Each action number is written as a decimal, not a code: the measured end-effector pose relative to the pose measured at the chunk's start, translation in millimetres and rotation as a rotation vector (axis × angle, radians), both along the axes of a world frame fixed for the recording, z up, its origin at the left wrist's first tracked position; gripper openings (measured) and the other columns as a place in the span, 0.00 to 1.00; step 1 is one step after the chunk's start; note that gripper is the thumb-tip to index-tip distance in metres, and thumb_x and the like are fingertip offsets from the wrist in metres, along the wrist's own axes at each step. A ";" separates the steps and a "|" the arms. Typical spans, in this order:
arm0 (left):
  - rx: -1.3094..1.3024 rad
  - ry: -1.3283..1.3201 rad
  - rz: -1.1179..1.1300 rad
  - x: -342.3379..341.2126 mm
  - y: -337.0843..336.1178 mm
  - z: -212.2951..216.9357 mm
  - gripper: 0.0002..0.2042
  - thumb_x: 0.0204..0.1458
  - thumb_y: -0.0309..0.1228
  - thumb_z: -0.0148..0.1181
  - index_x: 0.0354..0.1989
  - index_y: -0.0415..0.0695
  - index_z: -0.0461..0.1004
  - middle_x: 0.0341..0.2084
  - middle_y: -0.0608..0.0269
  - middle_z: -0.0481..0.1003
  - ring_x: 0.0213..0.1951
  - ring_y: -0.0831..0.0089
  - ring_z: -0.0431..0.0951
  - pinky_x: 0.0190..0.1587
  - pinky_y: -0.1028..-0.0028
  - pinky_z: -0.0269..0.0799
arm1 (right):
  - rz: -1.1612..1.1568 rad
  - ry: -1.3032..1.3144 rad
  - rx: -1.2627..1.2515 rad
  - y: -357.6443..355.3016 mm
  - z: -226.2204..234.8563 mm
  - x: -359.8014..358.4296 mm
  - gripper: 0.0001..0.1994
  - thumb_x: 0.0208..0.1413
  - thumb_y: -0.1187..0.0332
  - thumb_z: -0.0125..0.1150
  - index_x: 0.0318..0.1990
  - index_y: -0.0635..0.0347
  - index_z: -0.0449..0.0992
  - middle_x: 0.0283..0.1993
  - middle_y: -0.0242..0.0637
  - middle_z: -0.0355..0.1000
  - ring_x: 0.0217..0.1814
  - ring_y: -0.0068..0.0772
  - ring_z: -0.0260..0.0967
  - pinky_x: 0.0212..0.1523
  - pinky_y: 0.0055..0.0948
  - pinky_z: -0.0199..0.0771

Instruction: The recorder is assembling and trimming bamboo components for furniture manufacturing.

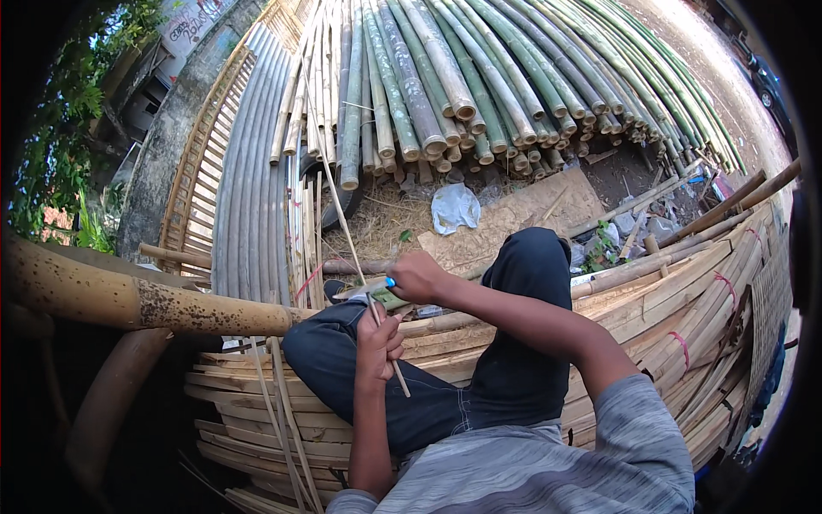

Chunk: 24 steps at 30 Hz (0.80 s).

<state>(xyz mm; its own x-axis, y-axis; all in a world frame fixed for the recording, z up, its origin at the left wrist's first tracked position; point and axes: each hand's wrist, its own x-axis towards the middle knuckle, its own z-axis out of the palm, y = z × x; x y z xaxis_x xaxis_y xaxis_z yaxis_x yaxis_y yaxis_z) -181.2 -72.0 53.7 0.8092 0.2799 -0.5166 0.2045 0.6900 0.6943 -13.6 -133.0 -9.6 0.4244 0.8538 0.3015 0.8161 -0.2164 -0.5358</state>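
My left hand (pixel 377 344) is closed around a thin bamboo strip (pixel 400 377) above my left thigh. The strip's short end points down toward my lap, while its long part runs up and away toward the stacked poles. Just beyond, my right hand (pixel 419 278) is closed on what looks like a knife (pixel 364 289). A bit of bright blue shows at its fingers, and a pale blade-like part reaches left across the strip. The fingers hide most of the handle. Both hands are close together over my bent left knee.
A large stack of green bamboo poles (pixel 419 77) lies ahead. Split bamboo slats (pixel 651 330) are bundled beneath and beside me. At left are a thick bamboo rail (pixel 197 308) and grey corrugated sheets (pixel 248 188). A white plastic bag (pixel 455 208) lies on the ground near a brown board (pixel 548 206).
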 end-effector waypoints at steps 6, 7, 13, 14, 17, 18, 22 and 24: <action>0.092 0.062 -0.012 -0.6 18.4 7.6 0.12 0.54 0.19 0.52 0.30 0.52 0.56 0.15 0.78 0.53 0.10 0.91 0.47 0.10 0.85 0.36 | 0.136 -0.055 -0.011 3.9 6.3 -14.5 0.11 0.39 0.61 0.59 0.16 0.59 0.76 0.18 0.50 0.70 0.23 0.52 0.72 0.26 0.45 0.72; 0.096 0.058 0.003 -1.0 9.5 5.6 0.12 0.54 0.19 0.52 0.30 0.52 0.56 0.15 0.78 0.53 0.10 0.91 0.47 0.10 0.85 0.36 | 0.150 -0.061 -0.006 5.7 6.1 -1.3 0.11 0.39 0.61 0.59 0.16 0.59 0.76 0.18 0.50 0.70 0.23 0.52 0.72 0.26 0.45 0.72; 0.035 0.060 -0.012 -7.5 12.1 3.9 0.13 0.54 0.20 0.53 0.30 0.52 0.55 0.15 0.78 0.53 0.10 0.91 0.48 0.10 0.85 0.37 | 0.089 -0.076 -0.039 3.9 -0.3 -13.5 0.12 0.40 0.61 0.58 0.16 0.59 0.76 0.18 0.49 0.70 0.23 0.52 0.72 0.25 0.45 0.72; 0.040 0.063 -0.036 -11.2 4.5 2.9 0.13 0.54 0.20 0.53 0.30 0.52 0.55 0.15 0.78 0.53 0.10 0.91 0.47 0.10 0.85 0.37 | 0.070 -0.060 -0.016 1.6 -4.5 -13.7 0.12 0.41 0.61 0.57 0.16 0.59 0.75 0.19 0.50 0.71 0.23 0.53 0.72 0.25 0.45 0.72; -0.008 0.046 -0.058 -29.3 -11.2 -0.5 0.13 0.54 0.20 0.53 0.29 0.52 0.56 0.15 0.77 0.53 0.10 0.91 0.47 0.10 0.86 0.37 | -0.199 -0.097 -0.071 9.8 2.4 25.2 0.12 0.41 0.61 0.57 0.17 0.60 0.75 0.19 0.50 0.71 0.23 0.53 0.72 0.27 0.47 0.72; -0.008 0.038 -0.058 -31.9 -9.0 -0.6 0.13 0.54 0.20 0.53 0.29 0.52 0.56 0.15 0.77 0.53 0.10 0.91 0.47 0.10 0.86 0.37 | -0.172 -0.090 -0.081 9.3 2.8 18.8 0.11 0.41 0.62 0.57 0.18 0.61 0.75 0.19 0.51 0.70 0.23 0.54 0.72 0.27 0.48 0.72; -0.073 -0.017 -0.053 -44.1 -1.6 2.1 0.13 0.54 0.20 0.53 0.29 0.51 0.56 0.14 0.77 0.53 0.10 0.90 0.47 0.10 0.85 0.37 | 0.029 -0.090 -0.130 -8.4 7.3 -32.0 0.11 0.40 0.63 0.56 0.18 0.63 0.75 0.18 0.52 0.70 0.23 0.55 0.71 0.28 0.48 0.72; -0.044 0.006 -0.078 -52.3 -8.0 5.0 0.13 0.54 0.21 0.54 0.29 0.51 0.56 0.14 0.76 0.53 0.11 0.90 0.48 0.10 0.84 0.38 | -0.023 -0.090 -0.117 -7.3 11.3 -26.4 0.11 0.41 0.63 0.56 0.18 0.62 0.76 0.20 0.51 0.71 0.24 0.55 0.72 0.29 0.49 0.72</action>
